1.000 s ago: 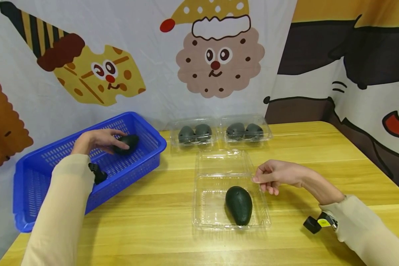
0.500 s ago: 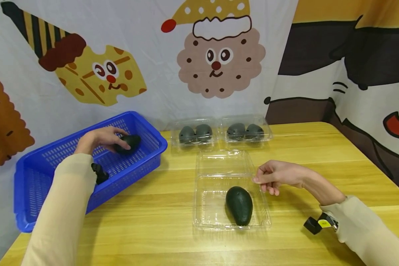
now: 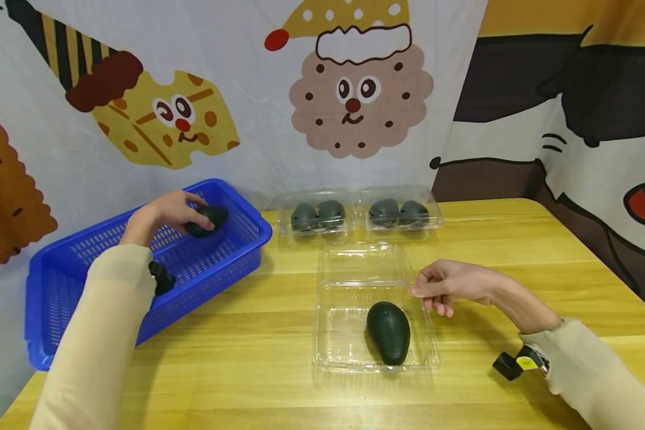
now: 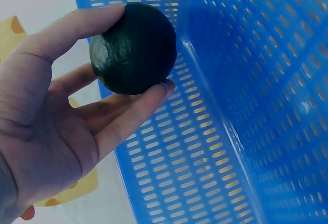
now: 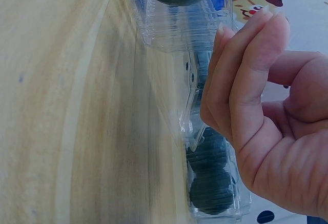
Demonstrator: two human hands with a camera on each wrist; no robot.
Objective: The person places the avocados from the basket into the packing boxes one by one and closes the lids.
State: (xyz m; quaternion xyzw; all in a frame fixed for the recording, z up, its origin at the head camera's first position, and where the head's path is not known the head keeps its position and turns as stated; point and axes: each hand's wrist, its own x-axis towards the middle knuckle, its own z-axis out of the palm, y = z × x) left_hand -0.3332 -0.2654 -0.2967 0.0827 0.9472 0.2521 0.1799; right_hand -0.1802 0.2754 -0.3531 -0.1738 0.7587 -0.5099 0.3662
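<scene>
My left hand (image 3: 173, 210) holds a dark green avocado (image 3: 211, 220) inside the blue plastic basket (image 3: 203, 286). In the left wrist view, the thumb lies on one side of that avocado (image 4: 136, 49) and the fingertips on the other. At the centre of the table, a clear plastic clamshell box (image 3: 340, 337) lies with its lid folded back. One avocado (image 3: 389, 332) rests in its right half, narrow end away from the lid's side not certain. My right hand (image 3: 451, 283) pinches the box's right edge near the hinge, fingers curled.
Two closed clear boxes, a left one (image 3: 283, 224) and a right one (image 3: 435, 216), stand at the back of the wooden table (image 3: 236, 382), each with two avocados inside. Behind them hangs a cartoon-printed cloth (image 3: 258, 95).
My left hand has raised the avocado slightly from the basket's floor. The right hand stays at the box's edge, and the view has shifted a little.
</scene>
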